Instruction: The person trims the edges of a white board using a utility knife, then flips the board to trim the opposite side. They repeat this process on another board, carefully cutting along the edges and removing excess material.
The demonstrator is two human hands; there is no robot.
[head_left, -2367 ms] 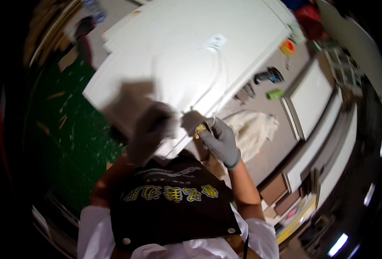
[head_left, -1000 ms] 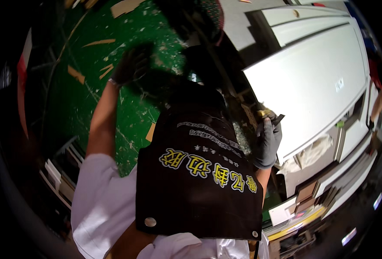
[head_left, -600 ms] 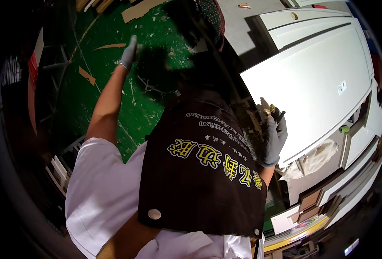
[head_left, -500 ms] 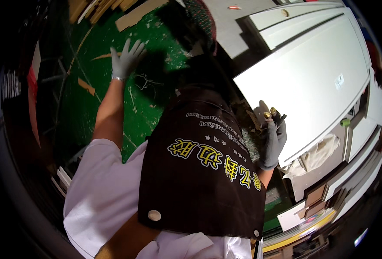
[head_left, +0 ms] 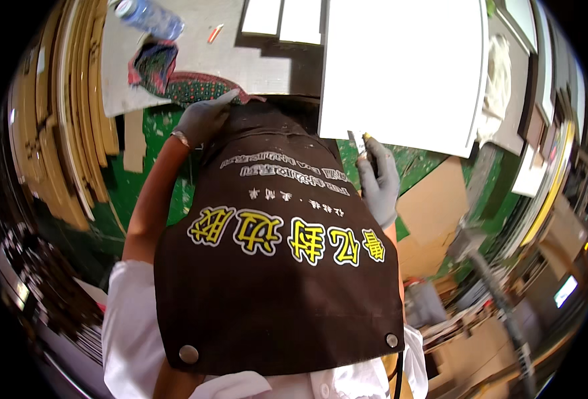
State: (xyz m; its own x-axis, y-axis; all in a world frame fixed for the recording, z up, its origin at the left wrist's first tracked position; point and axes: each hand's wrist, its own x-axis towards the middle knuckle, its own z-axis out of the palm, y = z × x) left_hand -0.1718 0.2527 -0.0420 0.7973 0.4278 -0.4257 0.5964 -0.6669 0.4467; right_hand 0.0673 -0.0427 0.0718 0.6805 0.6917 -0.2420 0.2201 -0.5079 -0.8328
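My left hand [head_left: 205,118], in a grey work glove, is at the near edge of the pale worktable [head_left: 267,70]. One finger is stretched out to the right against a red and green patterned cloth [head_left: 201,86]; the other fingers are partly hidden. My gloved right hand [head_left: 379,176] is closed around a small tool [head_left: 358,142] with a pale flat part and a yellow end. Its exact kind is unclear. That tool is just below the near edge of a large white panel [head_left: 404,73]. A dark brown apron [head_left: 274,292] covers my front.
A clear bluish bottle [head_left: 151,18] lies on the table near a red and white stick-like item [head_left: 215,33]. Stacked brown boards [head_left: 74,100] stand at the left. Cardboard [head_left: 434,213] lies on the green floor at the right, close to a grey pole [head_left: 497,286].
My view has swung toward the table. The left hand, spread over the floor before, is now at the cloth by the table edge. My right hand still holds the small tool near the panel.
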